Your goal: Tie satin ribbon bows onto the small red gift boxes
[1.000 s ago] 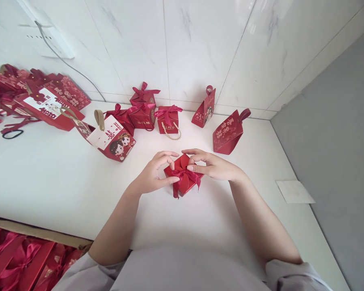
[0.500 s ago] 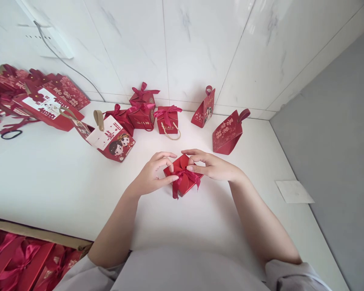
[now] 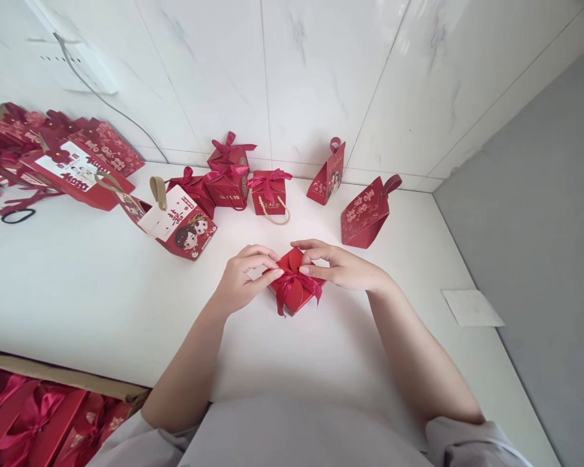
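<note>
A red gift box [image 3: 298, 299] with petal-shaped top flaps sits on the white table, turned cornerwise to me. Across its top lies a dark pink ribbon [image 3: 283, 293] tied in a bow, its tails hanging over the near sides. My left hand [image 3: 243, 277] is at the box's left, thumb and forefinger pinched together on the ribbon's left loop. From the other side my right hand [image 3: 346, 267] pinches the bow's right loop between thumb and forefinger. The fingers hide parts of both loops.
Beyond my hands stand small ribbon-tied boxes [image 3: 268, 194] and triangular boxes [image 3: 365, 214]. At left are a handled box with cartoon faces [image 3: 189, 230], a pile of red boxes [image 3: 78, 168] and scissors [image 3: 18, 216]. A carton [image 3: 68, 376] of red boxes is at lower left.
My left hand has shifted slightly left, its thumb and forefinger closing on the ribbon's left loop. My right hand and the box stay nearly still.
</note>
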A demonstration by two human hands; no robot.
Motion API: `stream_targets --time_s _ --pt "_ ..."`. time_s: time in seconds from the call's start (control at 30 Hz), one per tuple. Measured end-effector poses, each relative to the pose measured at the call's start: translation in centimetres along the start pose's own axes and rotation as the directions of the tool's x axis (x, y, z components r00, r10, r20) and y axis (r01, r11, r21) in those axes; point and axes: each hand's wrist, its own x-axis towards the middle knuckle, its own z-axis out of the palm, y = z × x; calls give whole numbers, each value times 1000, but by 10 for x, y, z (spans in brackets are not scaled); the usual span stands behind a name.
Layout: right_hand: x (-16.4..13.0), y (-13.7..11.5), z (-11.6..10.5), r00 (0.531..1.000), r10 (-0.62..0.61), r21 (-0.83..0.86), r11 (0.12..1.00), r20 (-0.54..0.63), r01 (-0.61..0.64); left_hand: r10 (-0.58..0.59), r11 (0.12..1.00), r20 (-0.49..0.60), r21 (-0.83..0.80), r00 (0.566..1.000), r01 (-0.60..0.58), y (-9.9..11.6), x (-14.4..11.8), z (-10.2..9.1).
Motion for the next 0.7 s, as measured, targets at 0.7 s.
stream_targets --time_s 0.7 --pt "6 4 1 996 -38 124 992 86 28 2 922 201 -379 980 76 -13 13 12"
